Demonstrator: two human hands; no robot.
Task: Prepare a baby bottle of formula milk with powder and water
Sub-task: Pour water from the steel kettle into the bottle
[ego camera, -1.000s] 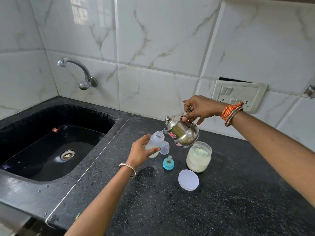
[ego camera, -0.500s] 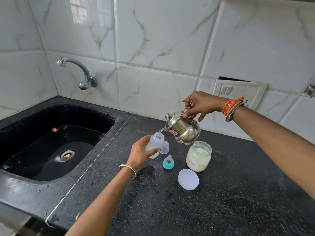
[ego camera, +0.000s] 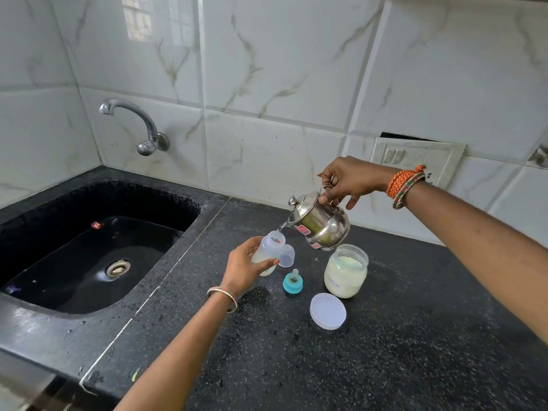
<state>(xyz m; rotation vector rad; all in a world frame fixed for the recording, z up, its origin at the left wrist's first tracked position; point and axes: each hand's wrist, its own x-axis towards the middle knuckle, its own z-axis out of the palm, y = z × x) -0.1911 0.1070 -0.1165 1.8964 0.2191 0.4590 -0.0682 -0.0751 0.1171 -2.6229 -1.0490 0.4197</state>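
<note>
Seen from the head camera, at a black speckled kitchen counter [ego camera: 341,366], we are tipping a small steel kettle [ego camera: 321,225] with our right hand [ego camera: 351,180], whose fingers are curling round its handle while the thumb is pressing near the hinged lid. A thin stream of water is running from the spout into the open mouth of the baby bottle [ego camera: 268,250], which our left hand [ego camera: 244,266] is gripping round its body and tilting toward the kettle. The bottle is sitting low over the counter, just right of the sink [ego camera: 89,256], and is holding a pale, milky layer at its bottom. A clear cap [ego camera: 287,256] is lying against the bottle on its right side. Just beside it, a teal-ringed teat [ego camera: 293,282] is standing upright on the counter. To the right, an open jar [ego camera: 345,271] is standing nearly full of cream-coloured powder, directly under the kettle's belly, and its round white lid [ego camera: 328,311] is lying flat nearer to us. Bangles are circling both wrists. A curved tap [ego camera: 136,126] is jutting from the marble-tiled wall above the sink, and a switch plate [ego camera: 415,158] is sitting on the wall behind our right wrist, which is covering its lower edge.
</note>
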